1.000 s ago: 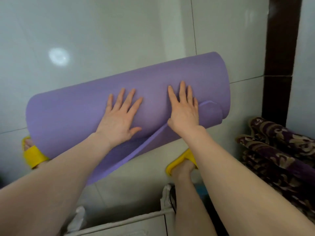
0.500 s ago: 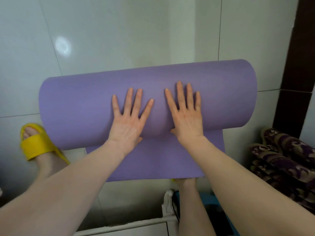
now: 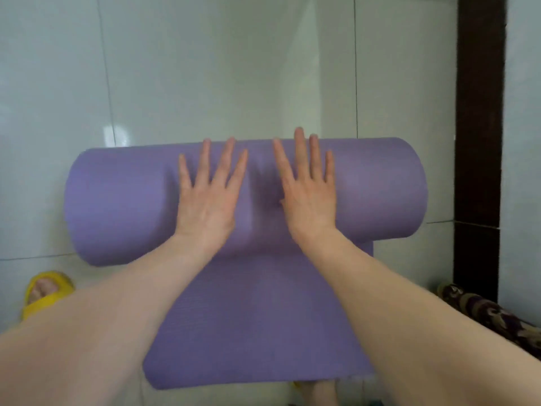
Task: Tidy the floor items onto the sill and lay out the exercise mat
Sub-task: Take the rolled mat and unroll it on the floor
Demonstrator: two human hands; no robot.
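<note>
A purple exercise mat [image 3: 123, 200] lies partly unrolled on the pale tiled floor. Its rolled part runs left to right across the middle of the view, and a flat stretch [image 3: 257, 323] reaches back toward me. My left hand [image 3: 209, 194] rests flat on top of the roll, fingers spread. Just to its right my right hand [image 3: 307, 191] lies flat on the roll as well, denting the foam. Neither hand grips anything.
My left foot in a yellow slipper [image 3: 44, 294] stands on the tiles left of the mat. A dark patterned fabric [image 3: 483, 312] lies at the lower right. A dark brown vertical strip [image 3: 478, 136] runs along the right side.
The roll has moved away from me and straightened, leaving a longer flat stretch of mat behind it. Both hands stayed flat on the roll and travelled forward with it.
</note>
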